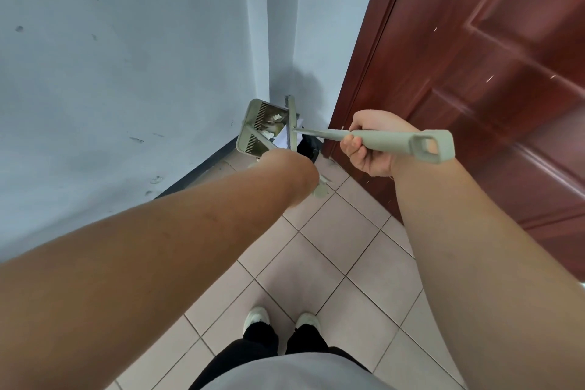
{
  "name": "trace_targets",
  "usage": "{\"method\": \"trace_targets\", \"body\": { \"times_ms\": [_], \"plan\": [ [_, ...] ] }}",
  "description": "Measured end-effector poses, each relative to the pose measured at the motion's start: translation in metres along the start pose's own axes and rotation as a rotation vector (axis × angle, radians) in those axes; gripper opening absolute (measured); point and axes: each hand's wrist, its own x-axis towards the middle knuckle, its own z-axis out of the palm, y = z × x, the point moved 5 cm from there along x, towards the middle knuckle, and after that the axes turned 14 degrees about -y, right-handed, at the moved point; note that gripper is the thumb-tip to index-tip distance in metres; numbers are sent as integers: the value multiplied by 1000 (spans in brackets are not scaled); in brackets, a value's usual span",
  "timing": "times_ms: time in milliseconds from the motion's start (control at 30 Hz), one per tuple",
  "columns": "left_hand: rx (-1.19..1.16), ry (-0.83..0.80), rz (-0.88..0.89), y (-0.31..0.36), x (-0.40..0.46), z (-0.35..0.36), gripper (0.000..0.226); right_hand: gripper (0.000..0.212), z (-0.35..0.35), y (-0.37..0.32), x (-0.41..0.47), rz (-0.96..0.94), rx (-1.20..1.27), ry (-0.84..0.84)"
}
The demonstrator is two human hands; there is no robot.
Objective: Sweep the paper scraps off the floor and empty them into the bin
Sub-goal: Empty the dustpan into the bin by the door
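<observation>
Over in the corner by the red door (pixel 474 73), I have the dustpan (pixel 256 127) lifted and tipped above the black bin (pixel 308 147), with paper scraps (pixel 275 123) lying inside the pan. Risk comes first: if I tilt too quickly, or the pan's mouth sits off to one side of the bin's opening, scraps will likely slide past the rim and land back on the tiled floor (pixel 316 247), and I would have to sweep again. The broom head (pixel 291 123) stands close against the pan, so it could knock paper loose or block it as it falls. The bin is mostly hidden behind the tools, so I can only guess how well the pan lines up with it.

My right hand (pixel 370 146) is raised near the door, its fingers (pixel 351 142) curled tight around the pale green broom handle (pixel 395 141). My left arm reaches straight forward and down toward the dustpan's handle; the left hand (pixel 292 174) is seen from behind the wrist, so I cannot tell how its fingers lie.
</observation>
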Motion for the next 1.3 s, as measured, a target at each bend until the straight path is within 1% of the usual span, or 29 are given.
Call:
{"method": "trace_targets", "body": {
  "times_ms": [133,333,567,833,1000,1100,1200,1300],
  "plan": [
    [-4,-28,6,1,-3,-2,22,21,4,-2,-6,22,-42,11],
    [48,-24,5,-2,-9,-9,33,20,7,6,-11,56,-47,-13],
    [56,-19,40,8,-10,-5,20,24,4,10,-18,47,-25,-1],
    [56,-17,22,10,-14,-5,25,23,2,14,-27,5,-24,22],
    [53,-20,6,9,-16,-5,25,27,3,15,-28,10,8,-6],
    [25,-50,1,14,-16,-9,26,28,1,16,-29,20,6,-5],
    [-52,-97,-2,22,-13,-19,28,26,-3,17,-29,15,5,12],
    [-72,-95,-12,23,-9,-25,29,23,-7,18,-30,7,-5,32]
  ]
}}
